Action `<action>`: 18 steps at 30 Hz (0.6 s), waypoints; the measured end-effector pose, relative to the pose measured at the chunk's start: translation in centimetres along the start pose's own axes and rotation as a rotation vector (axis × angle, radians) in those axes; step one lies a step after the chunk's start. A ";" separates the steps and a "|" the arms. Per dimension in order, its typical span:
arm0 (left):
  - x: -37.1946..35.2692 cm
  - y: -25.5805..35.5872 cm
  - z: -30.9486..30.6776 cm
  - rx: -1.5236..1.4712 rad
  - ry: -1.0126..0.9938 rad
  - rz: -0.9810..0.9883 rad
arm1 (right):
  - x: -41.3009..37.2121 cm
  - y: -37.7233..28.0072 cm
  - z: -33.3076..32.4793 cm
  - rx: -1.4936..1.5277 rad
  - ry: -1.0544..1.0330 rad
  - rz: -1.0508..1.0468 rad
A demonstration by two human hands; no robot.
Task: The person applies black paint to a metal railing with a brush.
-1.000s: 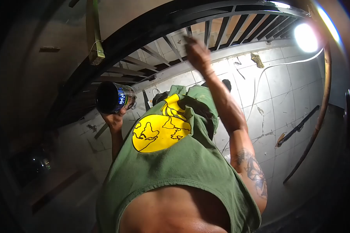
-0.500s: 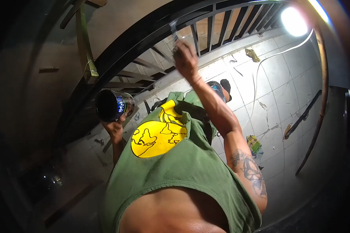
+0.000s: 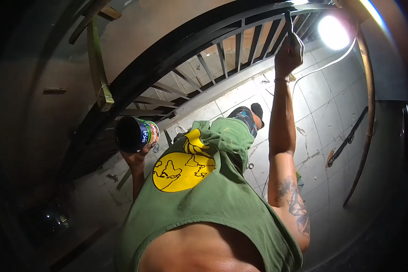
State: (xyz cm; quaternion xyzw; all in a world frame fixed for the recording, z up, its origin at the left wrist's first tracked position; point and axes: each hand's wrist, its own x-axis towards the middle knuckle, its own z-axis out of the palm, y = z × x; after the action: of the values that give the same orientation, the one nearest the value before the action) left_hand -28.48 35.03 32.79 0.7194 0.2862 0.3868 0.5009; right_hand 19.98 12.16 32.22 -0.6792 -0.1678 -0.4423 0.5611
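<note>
My left hand (image 3: pixel 136 157) is wrapped round the lower side of a paint can (image 3: pixel 148 132) with a colourful label; its dark open mouth faces left. At the far end of my outstretched arm, my right hand (image 3: pixel 289 58) is closed on a paintbrush (image 3: pixel 289 23). The brush's tip is right at the black top rail of a metal railing (image 3: pixel 186 43), near its right end. Black bars run down from this curved rail, and the rail has a wet-looking shine near the brush.
A bright lamp (image 3: pixel 334 32) with a white cable (image 3: pixel 322 67) shines at the upper right. A long wooden pole (image 3: pixel 369 99) leans on the right. Scraps and a dark strip (image 3: pixel 354 131) lie on the tiled floor (image 3: pixel 322 106). A wooden post (image 3: pixel 98 68) stands at the left.
My right hand has moved right along the railing with the paintbrush, and my arm is straighter. The paint can in my left hand has turned slightly, showing more of its label.
</note>
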 end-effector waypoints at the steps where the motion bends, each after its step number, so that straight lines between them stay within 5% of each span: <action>1: 0.0 0.0 0.1 0.000 0.002 -0.015 | 0.4 0.2 0.7 0.003 -0.012 -0.022; 2: -0.1 -0.1 0.1 -0.003 0.002 -0.027 | 0.7 0.4 1.4 -0.054 -0.056 -0.205; 3: -0.1 -0.1 0.2 -0.011 0.003 -0.034 | -0.6 -1.3 2.0 0.049 -0.139 -0.030; 9: -0.3 -0.9 0.1 -0.005 0.033 -0.063 | -11.9 -13.2 1.0 0.427 -0.588 -0.301; 11: 0.0 -1.4 0.2 0.038 0.034 -0.073 | -10.5 -16.9 -0.6 0.610 -0.796 -0.089; 15: 0.2 -0.3 0.9 -0.122 -0.021 -0.036 | -4.8 -7.8 1.7 0.409 -0.784 -0.148; 16: 0.5 0.0 1.1 -0.209 -0.070 -0.016 | -2.7 -4.3 1.7 0.156 -0.744 -0.290; 17: 0.7 0.1 1.4 -0.212 -0.074 -0.014 | -0.1 -2.5 0.5 0.073 -0.788 0.026; 18: 0.6 0.3 1.6 -0.204 -0.064 -0.020 | 1.8 0.8 0.5 0.047 -0.676 0.001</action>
State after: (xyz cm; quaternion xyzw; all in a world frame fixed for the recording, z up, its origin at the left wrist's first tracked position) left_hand -26.79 34.65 32.88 0.6738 0.2366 0.3857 0.5841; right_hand 21.70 11.88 33.14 -0.7744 -0.3540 -0.1877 0.4896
